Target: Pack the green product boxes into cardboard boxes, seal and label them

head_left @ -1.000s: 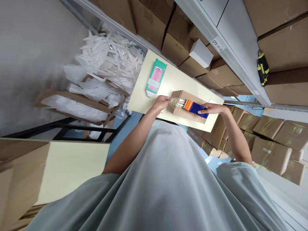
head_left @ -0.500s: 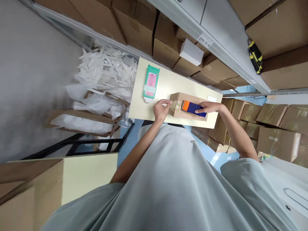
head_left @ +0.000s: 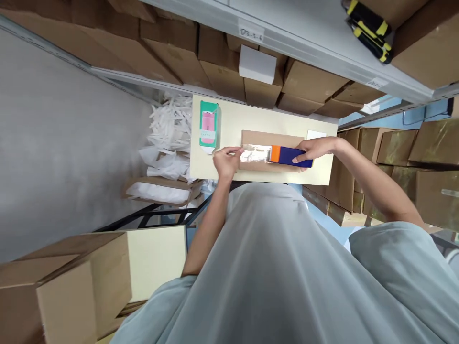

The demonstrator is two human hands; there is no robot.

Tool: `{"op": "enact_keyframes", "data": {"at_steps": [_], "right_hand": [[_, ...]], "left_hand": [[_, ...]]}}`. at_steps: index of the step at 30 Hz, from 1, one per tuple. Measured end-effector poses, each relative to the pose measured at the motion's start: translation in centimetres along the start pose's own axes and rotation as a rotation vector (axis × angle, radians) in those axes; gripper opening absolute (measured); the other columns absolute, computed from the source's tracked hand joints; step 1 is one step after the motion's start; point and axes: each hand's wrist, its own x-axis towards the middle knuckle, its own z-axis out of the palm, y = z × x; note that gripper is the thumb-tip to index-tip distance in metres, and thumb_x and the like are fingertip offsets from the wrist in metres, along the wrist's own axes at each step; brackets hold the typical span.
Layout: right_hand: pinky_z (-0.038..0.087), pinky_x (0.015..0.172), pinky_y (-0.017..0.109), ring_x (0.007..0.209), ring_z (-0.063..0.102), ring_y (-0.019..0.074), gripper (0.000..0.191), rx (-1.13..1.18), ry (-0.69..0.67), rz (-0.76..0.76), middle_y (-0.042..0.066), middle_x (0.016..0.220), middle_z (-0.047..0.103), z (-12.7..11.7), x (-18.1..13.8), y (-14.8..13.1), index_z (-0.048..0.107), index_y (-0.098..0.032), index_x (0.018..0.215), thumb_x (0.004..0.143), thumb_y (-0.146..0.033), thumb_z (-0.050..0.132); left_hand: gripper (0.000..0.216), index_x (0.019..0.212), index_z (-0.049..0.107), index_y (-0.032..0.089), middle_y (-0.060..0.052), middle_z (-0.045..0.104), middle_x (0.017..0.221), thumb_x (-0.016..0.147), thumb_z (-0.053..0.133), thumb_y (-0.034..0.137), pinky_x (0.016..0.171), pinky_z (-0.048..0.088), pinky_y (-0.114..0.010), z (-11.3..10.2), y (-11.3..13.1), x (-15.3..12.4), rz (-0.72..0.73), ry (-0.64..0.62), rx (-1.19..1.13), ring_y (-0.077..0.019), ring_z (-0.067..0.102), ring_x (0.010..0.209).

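On the cream tabletop (head_left: 229, 112) in front of me lies a long brown cardboard box (head_left: 274, 137). A strip of clear tape (head_left: 255, 154) runs along its top, shining in the light. My right hand (head_left: 317, 147) is closed around a dark blue and orange tape dispenser (head_left: 289, 156), which is over the box's right half. At the box's left end, my left hand (head_left: 226, 163) pinches the free end of the tape between thumb and fingers. To the left sits a green package (head_left: 208, 125) with a pink picture on its front.
Behind the table, a metal shelf (head_left: 304, 36) holds cardboard boxes and a small white box (head_left: 257, 63). Black-and-yellow tools (head_left: 369, 33) lie on the upper shelf. Shredded white paper (head_left: 170, 124) is heaped at left; stacked cartons (head_left: 398, 148) stand at right. An open carton (head_left: 71, 282) is lower left.
The tape dispenser has moved toward the right end of the box, and a longer strip of tape now shows between it and my left hand. The camera view has turned.
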Motion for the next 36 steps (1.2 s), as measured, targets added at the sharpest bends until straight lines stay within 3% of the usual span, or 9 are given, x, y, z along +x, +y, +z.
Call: {"op": "enact_keyframes", "data": {"at_steps": [6,10,13,16,22,28,34,36], "right_hand": [[0.064,0.087,0.042,0.087,0.08,0.0278,0.067,0.037,0.078,0.089,0.008,0.087,0.084,-1.7,-11.1,11.3,0.084,-0.02,0.091,0.08,-0.086,0.086],[0.064,0.088,0.041,0.088,0.081,0.0279,0.065,0.052,0.134,0.068,0.008,0.087,0.085,-2.2,-11.1,15.8,0.084,-0.019,0.089,0.077,-0.083,0.091],[0.063,0.086,0.039,0.087,0.08,0.0281,0.069,0.042,0.085,0.057,0.008,0.085,0.085,-2.5,-8.4,16.8,0.083,-0.018,0.085,0.073,-0.084,0.093],[0.062,0.089,0.037,0.093,0.08,0.0286,0.073,-0.024,-0.025,0.057,0.009,0.089,0.086,-3.0,-6.8,17.3,0.083,-0.016,0.089,0.078,-0.088,0.086],[0.06,0.097,0.033,0.103,0.08,0.0268,0.065,-0.145,0.048,0.077,0.009,0.1,0.087,-3.8,-6.5,18.9,0.084,-0.013,0.104,0.088,-0.076,0.085],[0.06,0.098,0.033,0.105,0.082,0.0247,0.052,-0.094,-0.022,0.06,0.008,0.107,0.088,-3.8,-5.5,19.6,0.082,-0.013,0.118,0.098,-0.061,0.082],[0.062,0.095,0.034,0.1,0.083,0.025,0.046,-0.103,-0.003,0.081,0.009,0.104,0.089,-3.4,-4.0,20.3,0.084,-0.014,0.112,0.101,-0.058,0.082],[0.062,0.091,0.032,0.097,0.083,0.0244,0.042,-0.089,0.004,0.088,0.009,0.103,0.089,-2.8,-3.5,20.2,0.083,-0.015,0.111,0.103,-0.056,0.08]], "left_hand": [[0.013,0.079,0.083,0.02,-0.006,0.084,0.087,0.078,0.087,0.032,0.071,0.054,-0.028,1.7,0.2,0.6,0.013,0.06,0.024,-0.0193,0.072,0.076],[0.011,0.08,0.083,0.019,-0.007,0.084,0.09,0.077,0.087,0.029,0.075,0.057,-0.032,2.9,0.5,0.5,0.007,0.092,0.05,-0.0217,0.073,0.08],[0.011,0.083,0.083,0.018,-0.007,0.083,0.088,0.078,0.086,0.028,0.082,0.06,-0.036,3.0,0.9,0.4,-0.024,0.129,0.077,-0.0241,0.075,0.084],[0.011,0.088,0.082,0.017,-0.006,0.083,0.092,0.081,0.084,0.025,0.089,0.061,-0.036,2.8,1.2,0.3,-0.044,0.126,0.119,-0.0236,0.076,0.089],[0.014,0.097,0.083,0.013,-0.002,0.081,0.09,0.086,0.084,0.021,0.084,0.057,-0.03,3.2,2.1,0.1,-0.093,0.128,0.207,-0.0164,0.069,0.083],[0.015,0.101,0.084,0.009,0.004,0.076,0.08,0.087,0.084,0.013,0.08,0.053,-0.024,3.9,3.1,-0.4,-0.137,0.169,0.216,-0.0098,0.059,0.074],[0.012,0.098,0.083,0.01,0.004,0.074,0.076,0.087,0.085,0.013,0.077,0.053,-0.025,4.3,3.9,-0.7,-0.139,0.186,0.257,-0.0101,0.058,0.07],[0.009,0.095,0.082,0.01,0.003,0.074,0.076,0.088,0.082,0.014,0.075,0.053,-0.025,4.4,3.9,-0.7,-0.077,0.171,0.343,-0.0113,0.058,0.07]]}}
